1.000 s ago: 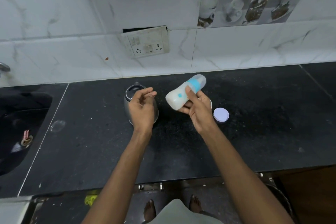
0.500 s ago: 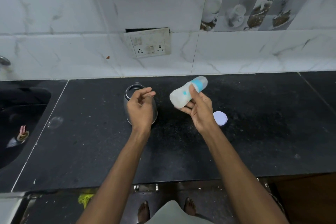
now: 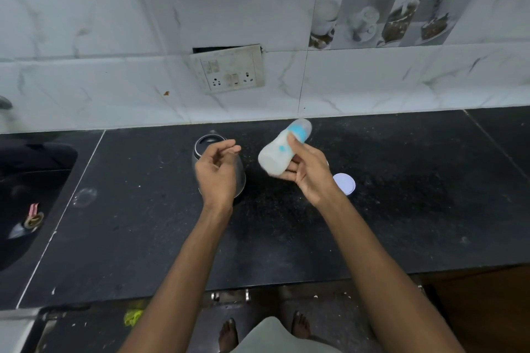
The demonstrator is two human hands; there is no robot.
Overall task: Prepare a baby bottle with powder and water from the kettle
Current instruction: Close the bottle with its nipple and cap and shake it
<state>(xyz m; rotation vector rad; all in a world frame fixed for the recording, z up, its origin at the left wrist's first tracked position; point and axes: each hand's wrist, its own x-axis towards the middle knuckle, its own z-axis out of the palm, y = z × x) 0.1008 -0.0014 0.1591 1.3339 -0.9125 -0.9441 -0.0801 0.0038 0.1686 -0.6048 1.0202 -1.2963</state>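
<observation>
Capped milky-white baby bottle with blue collar (image 3: 282,150) is held tilted above black stone counter (image 3: 401,195) by clasped right hand (image 3: 308,172); steel kettle (image 3: 213,163) is partly hidden behind loosely curled, empty left hand (image 3: 218,172), round white lid (image 3: 344,183) just right.

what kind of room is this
Most likely a home kitchen: a dark stone counter with a sink set in at the left, a kettle, and tiled wall with a socket plate.
</observation>
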